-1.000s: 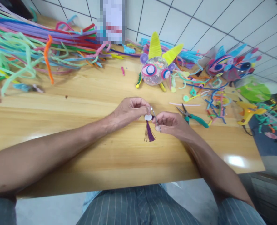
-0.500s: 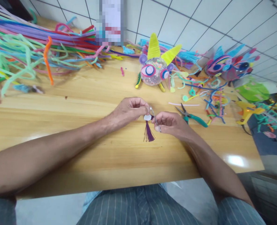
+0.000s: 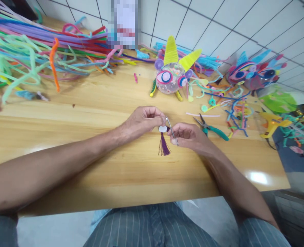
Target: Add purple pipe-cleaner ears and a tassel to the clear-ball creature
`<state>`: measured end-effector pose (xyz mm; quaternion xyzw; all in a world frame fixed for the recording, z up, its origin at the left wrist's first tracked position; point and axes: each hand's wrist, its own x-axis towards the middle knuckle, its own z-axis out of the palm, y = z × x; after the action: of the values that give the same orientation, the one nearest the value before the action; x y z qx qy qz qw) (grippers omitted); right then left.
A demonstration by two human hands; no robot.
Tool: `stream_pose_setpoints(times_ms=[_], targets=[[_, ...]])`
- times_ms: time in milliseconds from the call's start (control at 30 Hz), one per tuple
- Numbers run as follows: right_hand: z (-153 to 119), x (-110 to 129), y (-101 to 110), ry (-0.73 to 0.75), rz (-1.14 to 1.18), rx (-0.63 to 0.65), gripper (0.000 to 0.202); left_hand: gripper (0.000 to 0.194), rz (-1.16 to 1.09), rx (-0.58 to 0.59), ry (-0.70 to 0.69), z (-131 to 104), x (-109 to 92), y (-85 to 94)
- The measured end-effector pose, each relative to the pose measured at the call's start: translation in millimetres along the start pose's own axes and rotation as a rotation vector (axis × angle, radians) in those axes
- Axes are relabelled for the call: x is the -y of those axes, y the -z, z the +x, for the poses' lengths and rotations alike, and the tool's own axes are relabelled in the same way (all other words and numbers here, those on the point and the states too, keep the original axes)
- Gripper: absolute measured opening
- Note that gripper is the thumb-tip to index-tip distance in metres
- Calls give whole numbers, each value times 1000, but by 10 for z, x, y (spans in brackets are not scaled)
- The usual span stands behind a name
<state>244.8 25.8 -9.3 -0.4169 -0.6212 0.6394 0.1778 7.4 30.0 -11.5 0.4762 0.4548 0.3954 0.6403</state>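
Observation:
Above the wooden table, my left hand (image 3: 148, 120) is closed in a pinch at the upper end of a thin silvery metal piece (image 3: 170, 126), whose kind I cannot make out. The fingers of my right hand (image 3: 187, 134) are closed around its lower end, where a small bright loop shows by the thumb. Just under the left fingertips is a white oval piece (image 3: 162, 129), and from it hangs a dark purple tassel (image 3: 163, 145). Fingers hide how the metal and the tassel are joined.
Green-handled pliers (image 3: 210, 128) lie right of my right hand, with a yellow glue gun (image 3: 272, 124) farther right. A clear ball figure with yellow ears (image 3: 168, 77) stands behind. Pipe cleaners (image 3: 33, 61) heap at the back left; scraps (image 3: 236, 109) lie at right.
The view has shifted very slightly. Both hands keep the same hold on the metal piece, and the tassel hangs as before.

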Motion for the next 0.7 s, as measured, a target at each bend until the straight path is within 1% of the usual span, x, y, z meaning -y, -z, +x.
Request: stream_pose_setpoints(times_ms=[267,433,700], targets=[[1,-14,-8,1,-21,-12,39,4,-2,16,6,-5,-14,-5],[3,-17,-6,1,-21,-15,39,7,-1,25,10,-2,-17,-2],[9,-35,-11,1,15,-28,40,15,-58,39,22,-9,4,-28]])
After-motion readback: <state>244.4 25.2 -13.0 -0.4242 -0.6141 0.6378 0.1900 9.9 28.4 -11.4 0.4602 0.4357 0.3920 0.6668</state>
